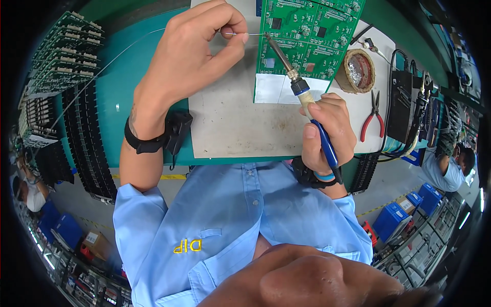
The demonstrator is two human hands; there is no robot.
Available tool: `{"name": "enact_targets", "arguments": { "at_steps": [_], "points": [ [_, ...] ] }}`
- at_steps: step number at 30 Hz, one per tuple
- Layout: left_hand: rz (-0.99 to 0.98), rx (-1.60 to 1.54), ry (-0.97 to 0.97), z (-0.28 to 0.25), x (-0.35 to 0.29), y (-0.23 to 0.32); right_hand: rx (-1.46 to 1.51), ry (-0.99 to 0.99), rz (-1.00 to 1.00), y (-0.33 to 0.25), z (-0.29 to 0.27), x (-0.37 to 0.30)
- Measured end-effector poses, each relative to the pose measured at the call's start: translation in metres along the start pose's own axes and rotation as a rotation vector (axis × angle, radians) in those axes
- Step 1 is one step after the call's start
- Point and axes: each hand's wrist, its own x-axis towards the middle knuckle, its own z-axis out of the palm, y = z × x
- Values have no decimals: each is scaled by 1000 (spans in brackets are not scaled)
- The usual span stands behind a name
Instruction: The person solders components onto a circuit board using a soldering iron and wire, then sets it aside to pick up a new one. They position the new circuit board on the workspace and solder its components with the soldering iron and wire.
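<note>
My left hand (204, 48) pinches a thin strand of solder wire (255, 34) between thumb and forefinger. The strand's end reaches the left edge of a green circuit board (291, 48). A soldering iron (322, 133) with a blue handle is gripped in my right hand (332, 125), fingers wrapped round its pale collar. Its tip meets the board right by the end of the wire. Dark square chips and rows of small parts cover the board, and white patches line its near edge. Whether solder is melting there is too small to tell.
Right of the board stand a round tub (356, 71) of silvery bits and red-handled pliers (372, 116). A black soldering stand (404, 102) with cables is farther right. Stacked circuit boards (64, 56) and a black slotted rack (87, 138) are at left. Other people work at both sides.
</note>
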Motion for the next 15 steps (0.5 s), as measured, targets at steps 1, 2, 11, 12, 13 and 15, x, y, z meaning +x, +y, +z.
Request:
{"name": "enact_targets", "arguments": {
  "at_steps": [1, 2, 11, 12, 13, 15],
  "points": [
    [-3, 1, 1, 0, 0, 0, 3, 2, 2, 0, 0, 0],
    [-7, 4, 1, 0, 0, 1, 6, 3, 4, 0, 0, 0],
    [-3, 3, 2, 0, 0, 1, -20, -13, -14, 1, -1, -1],
    [-3, 3, 2, 0, 0, 1, -20, -13, -13, 1, -1, -1],
    [-7, 2, 2, 0, 0, 2, -22, -12, -12, 1, -1, -2],
    [-15, -1, 2, 0, 0, 2, -28, -9, -11, 1, -1, -2]
  ]
}}
